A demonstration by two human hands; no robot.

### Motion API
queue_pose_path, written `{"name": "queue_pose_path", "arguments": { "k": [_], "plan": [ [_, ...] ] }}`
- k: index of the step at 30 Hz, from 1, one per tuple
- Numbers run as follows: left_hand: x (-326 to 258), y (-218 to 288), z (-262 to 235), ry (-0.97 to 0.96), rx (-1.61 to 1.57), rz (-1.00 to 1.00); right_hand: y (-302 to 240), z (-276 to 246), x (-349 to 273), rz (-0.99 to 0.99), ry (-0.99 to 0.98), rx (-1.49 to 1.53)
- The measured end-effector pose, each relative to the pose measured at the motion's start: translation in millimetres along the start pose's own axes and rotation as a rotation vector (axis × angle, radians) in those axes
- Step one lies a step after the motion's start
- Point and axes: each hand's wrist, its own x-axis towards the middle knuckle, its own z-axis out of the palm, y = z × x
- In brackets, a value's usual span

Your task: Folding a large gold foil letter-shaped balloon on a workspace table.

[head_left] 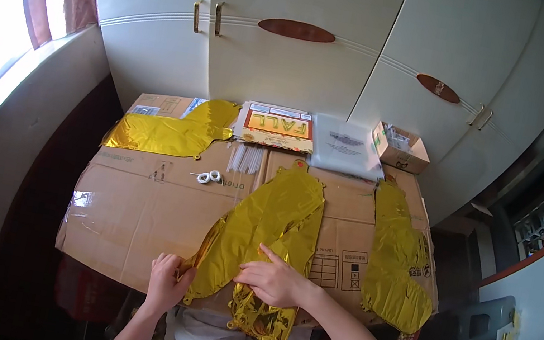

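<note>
A flat gold foil balloon (276, 207) lies uninflated before me, its lower end creased and hanging over the table's near edge. At its lower left edge my left hand (169, 281) is closed, with the fingers curled on the foil rim. My right hand (273, 279) rests palm down across the lower part, index finger stretched out and the others spread on the foil. More flat gold foil lies at the far left as a pile (173, 132) and along the right side as another pile (397, 254).
Cardboard (124, 206) covers the table. At the back are a bundle of white straws (246, 160), small white-handled scissors (209, 177), printed cards (278, 127), clear plastic bags (347, 148) and a small open box (401, 149). Pale cabinets (296, 72) stand behind; a grey stool (483, 324) is at right.
</note>
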Motion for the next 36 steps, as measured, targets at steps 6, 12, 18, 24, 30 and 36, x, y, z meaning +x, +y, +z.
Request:
{"name": "queue_pose_path", "arguments": {
  "k": [6, 12, 18, 24, 30, 36],
  "plan": [
    [-0.1, 3.5, -2.8, -0.015, -0.085, -0.133, -2.0, -22.1, -26.9, 0.045, 0.266, -0.035],
    [-2.2, -11.5, 3.3, 0.009, -0.088, -0.04, -65.4, 8.3, -78.4, 0.009, 0.122, -0.138],
    [-5.0, -10.5, 2.7, 0.009, -0.113, -0.084, -78.7, 17.6, -98.6, 0.068, 0.182, -0.056],
    [-3.8, 19.2, -7.4, -0.001, -0.232, -0.001, -42.5, 7.9, -84.3, 0.16, 0.328, -0.212],
    [-0.8, 69.7, -3.6, -0.046, -0.196, 0.247, -21.2, -9.1, -55.4, 0.353, 0.586, 0.055],
    [1.5, 115.6, 31.1, -0.118, -0.002, 0.535, -3.5, -6.1, -37.9, 0.56, 0.589, 0.761]
  ]
}}
